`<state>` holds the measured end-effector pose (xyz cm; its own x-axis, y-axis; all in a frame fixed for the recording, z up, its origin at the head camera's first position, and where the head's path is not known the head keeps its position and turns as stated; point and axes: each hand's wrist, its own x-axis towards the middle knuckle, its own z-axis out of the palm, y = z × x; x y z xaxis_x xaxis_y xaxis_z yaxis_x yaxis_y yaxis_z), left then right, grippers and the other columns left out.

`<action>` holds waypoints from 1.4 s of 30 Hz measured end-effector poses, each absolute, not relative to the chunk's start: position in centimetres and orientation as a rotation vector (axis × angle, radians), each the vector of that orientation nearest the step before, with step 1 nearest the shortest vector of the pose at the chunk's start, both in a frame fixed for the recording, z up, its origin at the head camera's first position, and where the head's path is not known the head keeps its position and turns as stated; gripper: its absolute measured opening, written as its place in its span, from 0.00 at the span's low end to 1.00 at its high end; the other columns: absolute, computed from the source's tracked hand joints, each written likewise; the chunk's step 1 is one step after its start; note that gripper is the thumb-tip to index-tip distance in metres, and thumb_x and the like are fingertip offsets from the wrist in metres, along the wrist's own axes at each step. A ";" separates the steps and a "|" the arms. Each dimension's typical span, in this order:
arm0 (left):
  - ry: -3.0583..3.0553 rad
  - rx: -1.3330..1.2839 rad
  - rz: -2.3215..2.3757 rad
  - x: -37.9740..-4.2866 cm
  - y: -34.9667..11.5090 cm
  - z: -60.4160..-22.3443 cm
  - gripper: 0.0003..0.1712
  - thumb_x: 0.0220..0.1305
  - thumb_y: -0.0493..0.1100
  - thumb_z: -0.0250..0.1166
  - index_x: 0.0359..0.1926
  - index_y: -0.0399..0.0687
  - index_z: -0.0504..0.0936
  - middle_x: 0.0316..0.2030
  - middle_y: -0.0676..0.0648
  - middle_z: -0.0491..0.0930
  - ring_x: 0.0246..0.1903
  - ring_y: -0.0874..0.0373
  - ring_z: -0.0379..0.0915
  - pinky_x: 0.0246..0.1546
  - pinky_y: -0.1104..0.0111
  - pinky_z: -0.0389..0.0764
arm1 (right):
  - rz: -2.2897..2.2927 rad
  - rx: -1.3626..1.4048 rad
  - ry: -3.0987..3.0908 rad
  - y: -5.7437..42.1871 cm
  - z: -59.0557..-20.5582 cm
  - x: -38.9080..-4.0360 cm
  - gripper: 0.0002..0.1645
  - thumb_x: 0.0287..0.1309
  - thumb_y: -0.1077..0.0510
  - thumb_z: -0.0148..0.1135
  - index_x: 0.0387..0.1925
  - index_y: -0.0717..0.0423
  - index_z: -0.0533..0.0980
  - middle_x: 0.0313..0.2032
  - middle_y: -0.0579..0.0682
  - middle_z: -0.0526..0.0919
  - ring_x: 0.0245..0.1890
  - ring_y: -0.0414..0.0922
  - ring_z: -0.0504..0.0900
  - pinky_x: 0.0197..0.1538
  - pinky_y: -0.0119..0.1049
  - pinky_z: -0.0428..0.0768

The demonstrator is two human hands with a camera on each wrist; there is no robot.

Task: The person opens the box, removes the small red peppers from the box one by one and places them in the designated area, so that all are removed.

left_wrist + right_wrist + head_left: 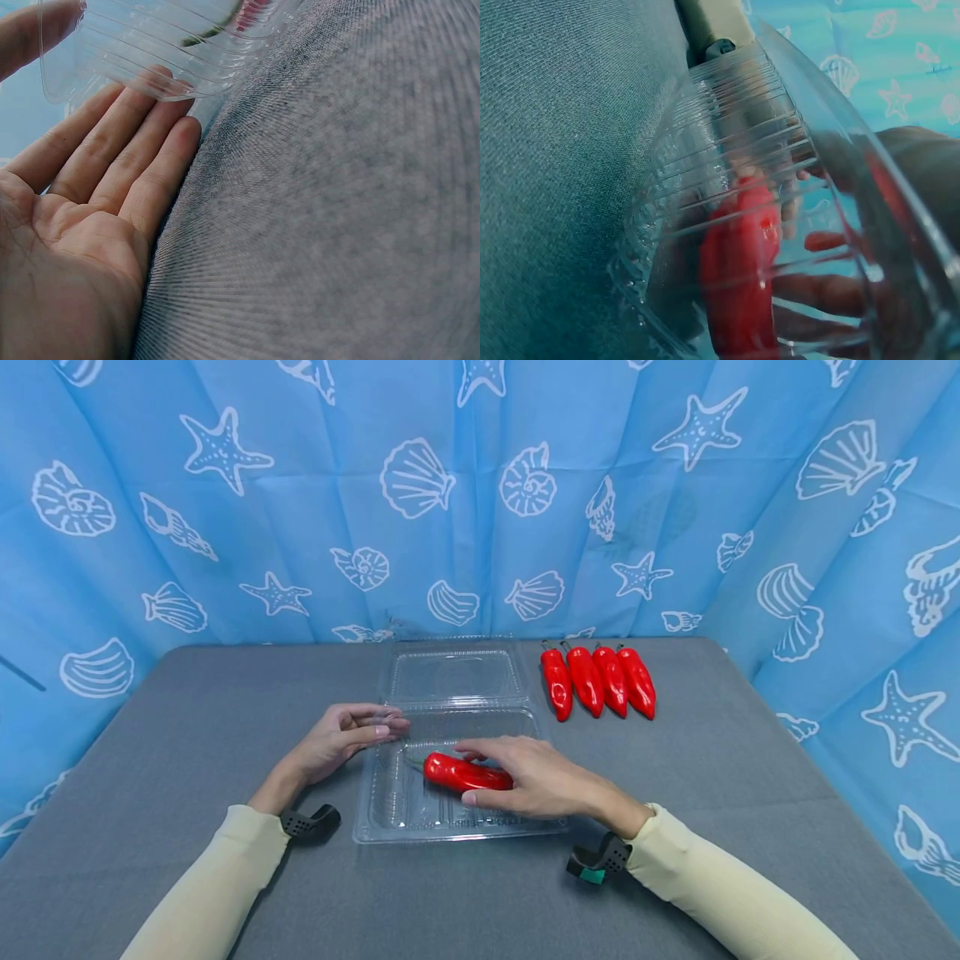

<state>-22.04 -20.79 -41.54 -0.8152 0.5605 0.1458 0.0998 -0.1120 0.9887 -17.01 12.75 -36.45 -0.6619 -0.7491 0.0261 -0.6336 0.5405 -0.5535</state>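
Note:
A clear plastic clamshell container (461, 835) lies on the table with its lid (454, 702) folded back, away from me. Inside its base is a long red pepper (450, 772), stem to the left. My right hand (536, 777) holds this pepper from the right, thumb on the near side and fingers on the far side. Through the clear wall the right wrist view shows the pepper (742, 277) beside the fingers. At the container's left side, my left hand (341, 742) touches the wall, its fingers (112, 150) nearly straight and its thumb apart from them.
Several more red peppers (587, 681) lie side by side right of the lid, stems pointing away. A grey cloth covers the table (225, 718). Behind and at the sides hangs a blue curtain (465, 560) with white shells and starfish.

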 end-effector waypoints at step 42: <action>1.881 0.720 1.971 -22.1 -20.8 -41.6 0.28 0.70 0.32 0.60 0.65 0.19 0.66 0.56 0.39 0.83 0.57 0.54 0.80 0.60 0.65 0.78 | -0.876 -1.311 2.207 13.4 -36.4 -17.5 0.28 0.65 0.43 0.65 0.65 0.42 0.76 0.43 0.33 0.85 0.40 0.34 0.82 0.44 0.36 0.83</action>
<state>-22.10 -20.84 -41.59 -0.8211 0.5544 0.1359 0.1098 -0.0802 0.9907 -17.49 13.43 -36.43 -0.4630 -0.8854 -0.0406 -0.6165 0.3546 -0.7030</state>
